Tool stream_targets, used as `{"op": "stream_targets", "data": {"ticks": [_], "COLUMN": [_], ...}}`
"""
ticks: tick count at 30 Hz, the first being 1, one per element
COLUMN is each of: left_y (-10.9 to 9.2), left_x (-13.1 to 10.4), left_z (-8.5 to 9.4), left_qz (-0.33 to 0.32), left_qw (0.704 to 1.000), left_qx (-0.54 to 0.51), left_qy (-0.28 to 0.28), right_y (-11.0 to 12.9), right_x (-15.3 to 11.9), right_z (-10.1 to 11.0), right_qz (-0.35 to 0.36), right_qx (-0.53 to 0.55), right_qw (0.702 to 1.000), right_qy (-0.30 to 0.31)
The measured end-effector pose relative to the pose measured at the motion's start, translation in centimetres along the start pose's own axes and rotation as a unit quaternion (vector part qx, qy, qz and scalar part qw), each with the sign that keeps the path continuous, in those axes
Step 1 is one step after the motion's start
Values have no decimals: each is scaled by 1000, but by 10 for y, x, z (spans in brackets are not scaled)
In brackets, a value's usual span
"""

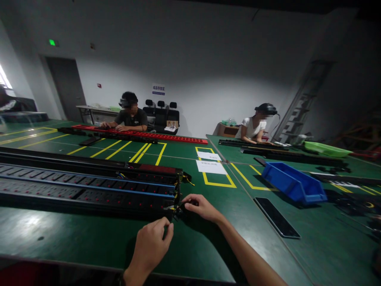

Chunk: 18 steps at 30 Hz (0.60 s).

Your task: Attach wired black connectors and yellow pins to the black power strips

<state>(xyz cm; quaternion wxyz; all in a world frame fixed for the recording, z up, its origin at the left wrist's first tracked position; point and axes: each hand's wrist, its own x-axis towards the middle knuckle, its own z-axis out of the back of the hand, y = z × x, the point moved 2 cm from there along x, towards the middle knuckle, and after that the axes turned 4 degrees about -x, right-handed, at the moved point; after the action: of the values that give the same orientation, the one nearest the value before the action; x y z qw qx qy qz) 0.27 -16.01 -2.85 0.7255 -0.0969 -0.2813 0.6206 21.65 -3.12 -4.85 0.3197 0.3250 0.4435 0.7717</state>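
Note:
Long black power strips (89,186) with rows of sockets lie side by side across the green table (89,238), their right ends near the middle. My left hand (151,246) is curled, fingertips pinched near the front strip's end, by small black wiring (175,210) there. My right hand (202,206) reaches in from the right, fingers closed on the same wires at the strip's end. What exactly each fingertip grips is too dark to make out.
A blue bin (293,183) and a flat black plate (276,217) lie to the right. White papers (210,167) sit inside yellow floor-tape marks. Two other people sit at far tables, one by a red strip (143,136). A green tray (326,149) is far right.

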Motion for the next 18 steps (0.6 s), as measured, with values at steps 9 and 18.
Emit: {"op": "stream_targets", "data": {"ticks": [9, 18], "left_y": [1, 2], "left_x": [-2, -2], "left_z": [-4, -8], "left_qz": [9, -9], "left_qw": [998, 997], "left_qx": [53, 71], "left_qy": [39, 39], "right_y": [4, 3], "right_x": [0, -2], "right_z": [13, 11], "right_qz": [-6, 31], "right_qx": [-8, -32], "right_qw": [998, 996], "right_qy": [67, 71]}}
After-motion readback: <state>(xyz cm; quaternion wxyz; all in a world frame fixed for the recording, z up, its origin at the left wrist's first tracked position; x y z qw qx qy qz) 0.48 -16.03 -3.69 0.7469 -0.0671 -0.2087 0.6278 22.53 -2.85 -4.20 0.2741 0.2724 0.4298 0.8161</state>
